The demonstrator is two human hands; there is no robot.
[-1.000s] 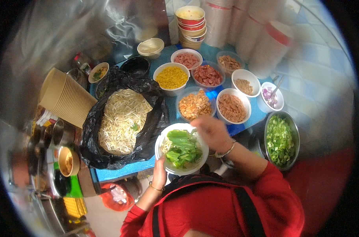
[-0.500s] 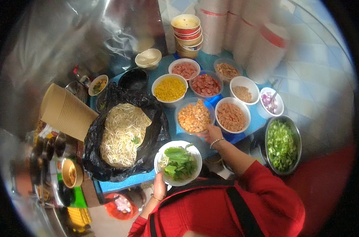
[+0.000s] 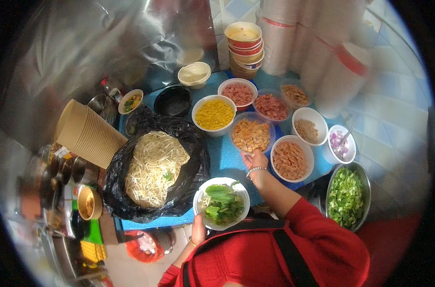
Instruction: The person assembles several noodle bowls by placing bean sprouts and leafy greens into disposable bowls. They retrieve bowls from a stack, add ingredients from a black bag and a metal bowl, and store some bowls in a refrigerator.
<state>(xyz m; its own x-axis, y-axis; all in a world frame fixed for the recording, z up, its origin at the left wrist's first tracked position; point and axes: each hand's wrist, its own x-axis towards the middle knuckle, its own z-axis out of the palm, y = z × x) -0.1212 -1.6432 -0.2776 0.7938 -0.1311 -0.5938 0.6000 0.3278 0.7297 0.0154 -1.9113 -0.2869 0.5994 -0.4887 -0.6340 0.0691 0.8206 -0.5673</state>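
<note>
In my left hand (image 3: 198, 229) is a white bowl (image 3: 246, 201), gripped by its near left side. It holds green leaves (image 3: 222, 203) with some bean sprouts at one side. My right hand (image 3: 256, 161) is at the near rim of a clear tub of orange-brown chunks (image 3: 250, 135). Its fingers are pinched together, with a small pale bit at the tips that I cannot identify. Just right of that hand stands a white tub of pinkish-brown strips (image 3: 289, 159). A black plastic bag (image 3: 114, 186) of bean sprouts (image 3: 153, 167) lies open left of the bowl.
Tubs of yellow kernels (image 3: 213, 115), pink diced meat (image 3: 237, 93) and dark red slices (image 3: 271, 106) stand behind. Chopped greens fill a metal bowl (image 3: 345, 196) at right, near chopped purple onion (image 3: 339, 143). Stacked paper bowls (image 3: 90, 134) lean at left; used cups (image 3: 245, 50) stand behind.
The whole view has shifted, so the tubs appear farther right and lower. Against the tub of orange-brown chunks, my right hand has moved left and slightly back. My left hand still holds the bowl.
</note>
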